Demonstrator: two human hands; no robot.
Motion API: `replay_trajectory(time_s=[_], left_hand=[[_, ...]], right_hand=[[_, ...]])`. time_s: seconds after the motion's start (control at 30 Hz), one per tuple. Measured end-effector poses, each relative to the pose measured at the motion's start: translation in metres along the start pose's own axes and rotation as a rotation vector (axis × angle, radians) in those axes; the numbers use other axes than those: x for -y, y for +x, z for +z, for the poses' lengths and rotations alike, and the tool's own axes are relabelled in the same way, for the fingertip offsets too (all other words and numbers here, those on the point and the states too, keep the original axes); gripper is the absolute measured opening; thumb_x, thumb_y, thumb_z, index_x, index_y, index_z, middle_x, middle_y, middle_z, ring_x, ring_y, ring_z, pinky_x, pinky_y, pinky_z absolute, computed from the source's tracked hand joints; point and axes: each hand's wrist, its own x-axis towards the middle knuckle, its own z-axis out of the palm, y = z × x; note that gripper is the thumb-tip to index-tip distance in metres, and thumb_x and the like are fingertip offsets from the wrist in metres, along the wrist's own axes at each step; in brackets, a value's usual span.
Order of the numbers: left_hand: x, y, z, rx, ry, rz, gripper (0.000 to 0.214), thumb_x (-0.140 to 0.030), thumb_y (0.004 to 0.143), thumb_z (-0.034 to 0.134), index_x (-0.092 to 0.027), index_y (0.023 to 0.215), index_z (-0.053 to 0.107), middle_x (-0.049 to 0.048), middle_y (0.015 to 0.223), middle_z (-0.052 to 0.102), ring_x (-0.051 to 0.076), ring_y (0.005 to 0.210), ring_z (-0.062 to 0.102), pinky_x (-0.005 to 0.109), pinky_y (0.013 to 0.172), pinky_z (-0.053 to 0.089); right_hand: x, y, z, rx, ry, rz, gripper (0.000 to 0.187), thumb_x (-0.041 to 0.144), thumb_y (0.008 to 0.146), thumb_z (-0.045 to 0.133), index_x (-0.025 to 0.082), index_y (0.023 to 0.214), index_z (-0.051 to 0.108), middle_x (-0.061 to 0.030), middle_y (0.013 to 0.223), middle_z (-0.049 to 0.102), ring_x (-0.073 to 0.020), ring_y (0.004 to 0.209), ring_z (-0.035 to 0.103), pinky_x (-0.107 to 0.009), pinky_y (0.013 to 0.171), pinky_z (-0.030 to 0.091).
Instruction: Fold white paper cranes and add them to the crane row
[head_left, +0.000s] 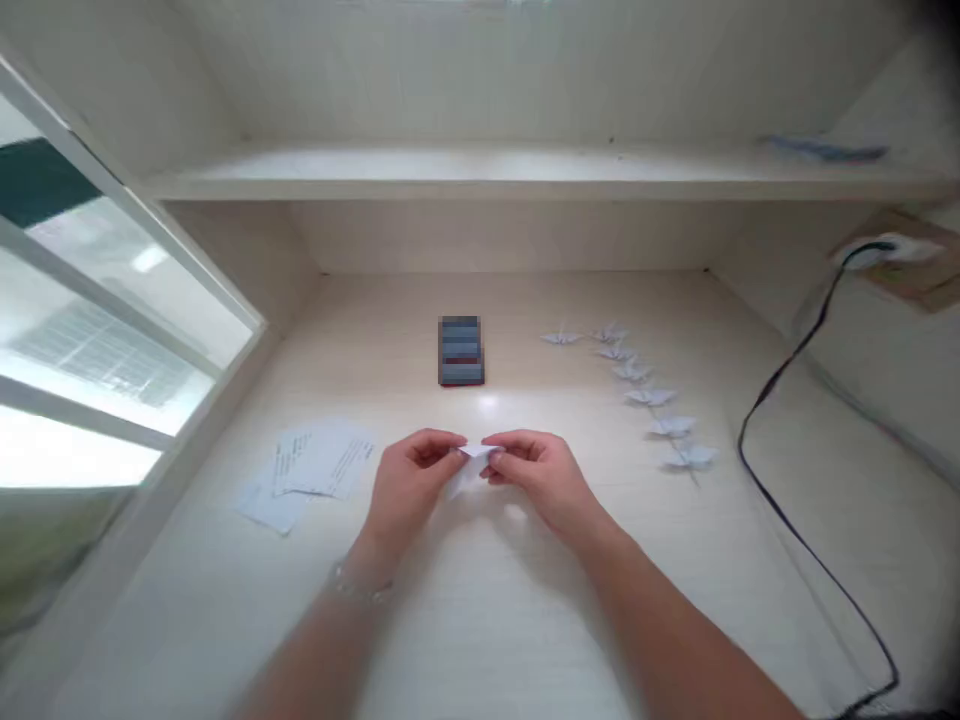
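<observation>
A small folded piece of white paper point(475, 451) is pinched between my two hands, a little above the desk. My left hand point(415, 478) grips its left corner between thumb and forefinger. On the opposite corner, the thumb and fingers of my right hand point(536, 468) are closed the same way. To the right, several white paper cranes point(649, 397) stand in a curved row. Loose sheets of paper point(324, 458), some with printed lines, lie to the left of my left hand.
Beyond my hands lies a dark rectangular device point(461, 351), its face pixelated. A black cable point(780, 375) runs from a wall socket point(892, 250) down the right side. A shelf point(480, 188) spans the back, and a window point(112, 300) borders the left.
</observation>
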Motion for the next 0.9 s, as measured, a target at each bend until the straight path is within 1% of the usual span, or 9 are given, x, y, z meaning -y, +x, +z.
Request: replay_trajectory(time_s=[0.13, 0.23, 0.33, 0.4, 0.53, 0.63, 0.73, 0.9], left_hand=[[-0.0024, -0.0014, 0.0001, 0.090, 0.063, 0.051, 0.015, -0.024, 0.067, 0.067, -0.016, 0.079, 0.068, 0.0019, 0.069, 0.066, 0.011, 0.060, 0.056, 0.020, 0.054, 0.042], [-0.0034, -0.0025, -0.0001, 0.133, 0.080, 0.075, 0.014, -0.022, 0.069, 0.065, -0.017, 0.081, 0.070, 0.0040, 0.077, 0.069, 0.014, 0.068, 0.060, 0.021, 0.060, 0.045], [-0.0034, -0.0029, -0.0002, 0.136, 0.032, 0.054, 0.013, -0.022, 0.069, 0.065, -0.017, 0.080, 0.070, 0.0048, 0.080, 0.070, 0.015, 0.073, 0.062, 0.022, 0.064, 0.047], [-0.0034, -0.0029, -0.0002, 0.130, 0.018, 0.036, 0.012, -0.022, 0.069, 0.066, -0.017, 0.079, 0.070, 0.0042, 0.079, 0.070, 0.014, 0.072, 0.062, 0.021, 0.063, 0.047], [-0.0048, -0.0035, -0.0001, 0.116, 0.025, 0.045, 0.010, -0.022, 0.069, 0.066, -0.017, 0.078, 0.069, 0.0026, 0.075, 0.070, 0.013, 0.068, 0.061, 0.019, 0.059, 0.046], [-0.0059, -0.0047, -0.0002, 0.139, 0.032, 0.065, 0.010, -0.021, 0.070, 0.065, -0.018, 0.078, 0.070, 0.0032, 0.079, 0.070, 0.014, 0.071, 0.062, 0.020, 0.062, 0.046], [-0.0053, -0.0054, -0.0005, 0.161, 0.014, 0.070, 0.008, -0.021, 0.072, 0.064, -0.018, 0.077, 0.070, 0.0024, 0.077, 0.069, 0.013, 0.070, 0.061, 0.019, 0.061, 0.045], [-0.0035, -0.0051, -0.0015, 0.134, 0.000, 0.089, 0.006, -0.018, 0.072, 0.063, -0.018, 0.073, 0.069, 0.0010, 0.074, 0.067, 0.011, 0.067, 0.058, 0.018, 0.059, 0.043]], right_hand=[[-0.0020, -0.0012, -0.0009, 0.042, -0.016, 0.018, 0.018, 0.019, 0.066, 0.065, 0.013, 0.082, 0.070, -0.0048, 0.067, 0.068, -0.0132, 0.060, 0.062, -0.027, 0.061, 0.051], [-0.0024, -0.0014, -0.0014, 0.063, -0.005, 0.032, 0.018, 0.020, 0.065, 0.066, 0.013, 0.081, 0.070, -0.0049, 0.065, 0.068, -0.0139, 0.060, 0.063, -0.027, 0.060, 0.051], [-0.0008, -0.0018, -0.0009, 0.027, 0.021, 0.048, 0.020, 0.021, 0.062, 0.069, 0.013, 0.080, 0.070, -0.0049, 0.063, 0.068, -0.0147, 0.058, 0.063, -0.027, 0.058, 0.052], [0.0007, -0.0021, -0.0002, 0.014, 0.044, 0.052, 0.021, 0.022, 0.061, 0.071, 0.013, 0.080, 0.070, -0.0051, 0.062, 0.067, -0.0149, 0.058, 0.064, -0.027, 0.058, 0.052], [0.0018, -0.0020, 0.0002, 0.017, 0.065, 0.056, 0.023, 0.025, 0.062, 0.071, 0.012, 0.081, 0.070, -0.0053, 0.061, 0.067, -0.0149, 0.058, 0.064, -0.029, 0.059, 0.053], [0.0013, -0.0020, -0.0009, 0.036, 0.066, 0.052, 0.023, 0.024, 0.063, 0.070, 0.012, 0.082, 0.070, -0.0054, 0.062, 0.068, -0.0150, 0.059, 0.064, -0.029, 0.060, 0.053], [0.0014, -0.0027, -0.0018, 0.045, 0.080, 0.041, 0.021, 0.022, 0.064, 0.070, 0.013, 0.083, 0.070, -0.0052, 0.063, 0.068, -0.0146, 0.060, 0.065, -0.028, 0.060, 0.053], [0.0029, -0.0029, -0.0012, -0.025, 0.078, 0.004, 0.019, 0.022, 0.062, 0.072, 0.013, 0.079, 0.069, -0.0046, 0.062, 0.068, -0.0144, 0.058, 0.064, -0.026, 0.057, 0.053]])
